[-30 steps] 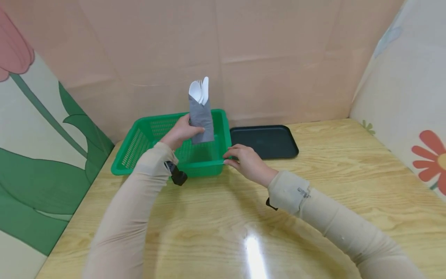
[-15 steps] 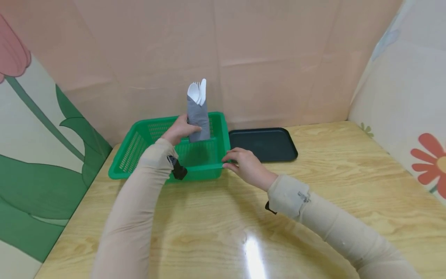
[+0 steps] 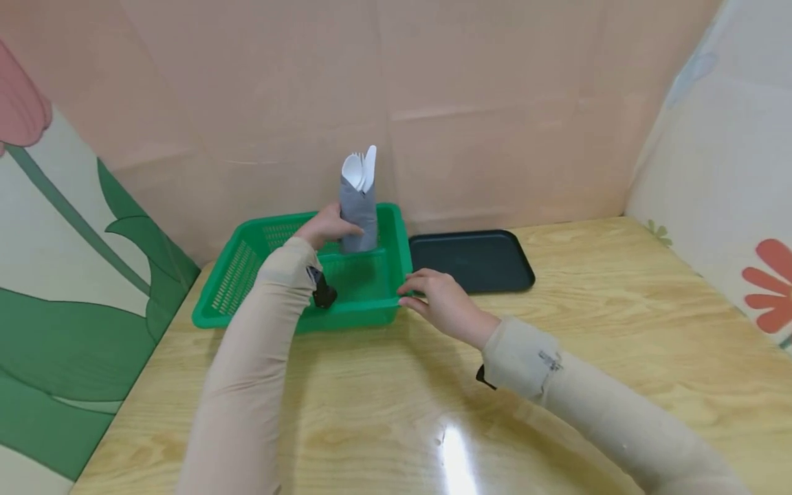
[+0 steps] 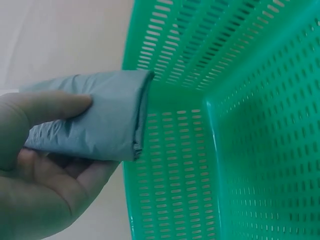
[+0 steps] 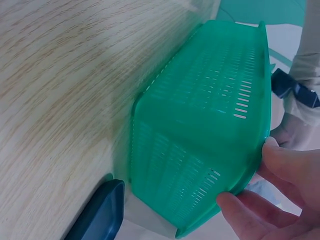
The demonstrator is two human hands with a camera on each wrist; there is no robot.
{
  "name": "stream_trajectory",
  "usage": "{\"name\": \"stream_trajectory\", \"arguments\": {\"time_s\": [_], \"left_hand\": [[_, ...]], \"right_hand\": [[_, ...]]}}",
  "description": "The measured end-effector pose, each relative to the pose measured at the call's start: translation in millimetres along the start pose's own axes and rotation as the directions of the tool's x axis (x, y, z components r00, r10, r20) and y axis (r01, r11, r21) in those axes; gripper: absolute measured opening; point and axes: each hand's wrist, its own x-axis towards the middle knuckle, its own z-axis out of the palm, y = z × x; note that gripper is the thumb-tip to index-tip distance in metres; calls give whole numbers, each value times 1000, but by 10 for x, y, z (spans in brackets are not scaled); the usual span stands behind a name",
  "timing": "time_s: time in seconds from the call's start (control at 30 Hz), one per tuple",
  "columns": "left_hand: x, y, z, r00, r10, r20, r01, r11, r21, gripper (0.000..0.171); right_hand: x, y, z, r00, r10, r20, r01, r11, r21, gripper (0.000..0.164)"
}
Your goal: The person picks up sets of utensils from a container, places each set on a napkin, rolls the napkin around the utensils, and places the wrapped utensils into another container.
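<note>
My left hand (image 3: 330, 225) grips a grey napkin pouch (image 3: 359, 220) by its lower part, thumb in front and fingers behind. Out of the pouch's top stick a white plastic spoon (image 3: 353, 170), fork and knife (image 3: 370, 165). The bundle is held upright over the right part of a green plastic basket (image 3: 346, 320). In the left wrist view the folded napkin (image 4: 107, 115) lies between thumb and fingers, above the slotted basket walls (image 4: 175, 175). My right hand (image 3: 442, 302) pinches the basket's near right corner rim, thumb and fingertips on it in the right wrist view.
A black tray (image 3: 473, 261) lies flat on the wooden table (image 3: 371, 392), just right of the basket. Behind both rises a pinkish covered wall (image 3: 495, 137). Walls with painted flowers stand at left and right.
The left hand keeps its hold on the napkin pouch, which has shifted only slightly over the basket. The right hand stays at the basket's corner. The camera view has tilted a little.
</note>
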Motion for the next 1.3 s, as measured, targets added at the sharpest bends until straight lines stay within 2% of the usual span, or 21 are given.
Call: {"name": "stream_trajectory", "arguments": {"time_s": [0.27,0.47,0.7,0.77,0.93,1.13,1.3], "left_hand": [[83,-60,29,995,-28,98,21,997,68,63],[143,-120,70,974,-54,220,44,998,51,62],[161,-170,115,950,-151,275,123,986,115,60],[167,-206,132,939,-184,290,147,978,146,58],[178,-305,169,900,-235,368,165,964,211,54],[200,-364,191,852,-251,460,176,964,200,52],[211,-379,207,822,-268,503,201,962,184,54]], "right_hand": [[-41,-34,-5,1000,-23,-11,23,1000,-4,20],[-55,-59,-10,999,-29,-18,29,1000,-12,20],[-74,-82,-30,999,-27,-21,27,1000,-15,21],[-80,-92,-32,1000,-20,-17,20,1000,-14,21],[-89,-121,-39,1000,-20,-19,19,1000,-21,21],[-89,-145,-67,999,-26,-33,25,999,-23,20],[-86,-166,-89,1000,-15,-25,14,999,-30,20]]}}
